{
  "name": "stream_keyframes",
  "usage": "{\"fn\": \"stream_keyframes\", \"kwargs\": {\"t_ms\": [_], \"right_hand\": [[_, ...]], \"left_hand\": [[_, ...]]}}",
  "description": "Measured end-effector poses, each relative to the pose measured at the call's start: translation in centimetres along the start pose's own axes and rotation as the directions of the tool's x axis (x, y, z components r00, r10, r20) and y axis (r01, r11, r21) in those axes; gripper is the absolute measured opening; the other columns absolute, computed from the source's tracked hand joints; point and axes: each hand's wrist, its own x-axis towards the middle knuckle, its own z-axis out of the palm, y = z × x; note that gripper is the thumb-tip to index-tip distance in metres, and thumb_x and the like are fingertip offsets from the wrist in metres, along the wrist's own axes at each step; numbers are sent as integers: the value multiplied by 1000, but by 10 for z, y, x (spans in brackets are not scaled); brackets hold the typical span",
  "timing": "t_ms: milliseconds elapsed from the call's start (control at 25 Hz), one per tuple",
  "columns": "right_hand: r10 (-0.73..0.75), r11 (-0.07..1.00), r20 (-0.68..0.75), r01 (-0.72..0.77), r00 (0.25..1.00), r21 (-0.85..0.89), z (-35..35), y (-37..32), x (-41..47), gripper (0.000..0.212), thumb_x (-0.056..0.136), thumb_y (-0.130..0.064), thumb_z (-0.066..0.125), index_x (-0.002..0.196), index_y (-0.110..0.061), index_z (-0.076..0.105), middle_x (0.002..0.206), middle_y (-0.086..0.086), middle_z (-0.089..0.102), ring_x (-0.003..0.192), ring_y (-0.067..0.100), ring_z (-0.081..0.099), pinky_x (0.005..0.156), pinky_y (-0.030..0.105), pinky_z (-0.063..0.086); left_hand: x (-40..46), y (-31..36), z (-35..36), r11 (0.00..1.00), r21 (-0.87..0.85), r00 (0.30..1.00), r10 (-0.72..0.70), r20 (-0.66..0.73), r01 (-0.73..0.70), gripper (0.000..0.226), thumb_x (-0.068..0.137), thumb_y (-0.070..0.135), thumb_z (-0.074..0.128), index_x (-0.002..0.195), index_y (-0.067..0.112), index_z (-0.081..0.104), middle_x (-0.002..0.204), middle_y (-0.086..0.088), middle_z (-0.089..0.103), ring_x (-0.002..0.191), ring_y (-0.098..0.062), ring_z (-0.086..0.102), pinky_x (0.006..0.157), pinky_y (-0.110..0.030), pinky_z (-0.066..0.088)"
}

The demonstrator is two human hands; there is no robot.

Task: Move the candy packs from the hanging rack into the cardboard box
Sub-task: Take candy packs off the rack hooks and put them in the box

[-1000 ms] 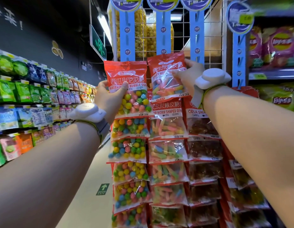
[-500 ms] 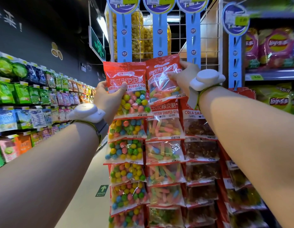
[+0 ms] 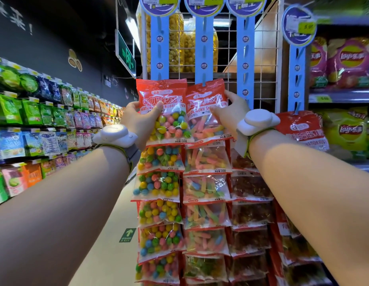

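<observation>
Hands both up at the hanging rack, one candy pack each. Left hand [image 3: 138, 118] pinches the red-topped clear plastic pack of coloured gum balls [image 3: 165, 112], thumb across the front near the red header, other fingers hidden behind, so their lie cannot be told. Right hand [image 3: 226, 114] grips the red-topped clear pack of sour worm candy [image 3: 205, 112] at its right edge, thumb on the front, fingers [image 3: 231, 94] curled round the side. Both packs sit at the top of their columns on the blue plastic hanging strips [image 3: 202, 48] in front of the white wire grid rack [image 3: 259, 58]; whether they are off the clips cannot be told. More gum ball, worm and dark cola packs hang below in overlapping rows. Cardboard box not in view. White wrist devices on both arms; snack shelves left and right. Judgement: packs look light, soft and crinkly, the film slippery, contents loose and shifting. Best hold is the flat red header or side seam, not the bulging middle. Tugging sideways could tear the hang hole.
</observation>
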Motion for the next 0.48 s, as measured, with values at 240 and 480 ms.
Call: {"fn": "stream_keyframes", "kwargs": {"t_ms": [240, 480], "right_hand": [[5, 998, -8, -4, 1000, 68, 4, 3, -14, 58, 90, -13, 48, 144, -27, 34, 91, -12, 60, 82, 16, 64, 73, 30, 54], [28, 997, 15, -29, 999, 67, 4, 9, -8, 68, 90, -10, 51, 148, -30, 24, 106, -9, 63, 80, 11, 65, 67, 27, 55]], "left_hand": [[23, 25, -3, 996, 31, 995, 83, -53, -82, 71, 75, 59, 71, 133, 26, 46, 103, 9, 55, 96, -16, 61, 92, -40, 52], [51, 42, -3, 999, -22, 999, 37, -36, -38, 95, 51, 75, 71, 132, 28, 52, 115, 5, 67, 96, -20, 70, 86, -42, 57]]}}
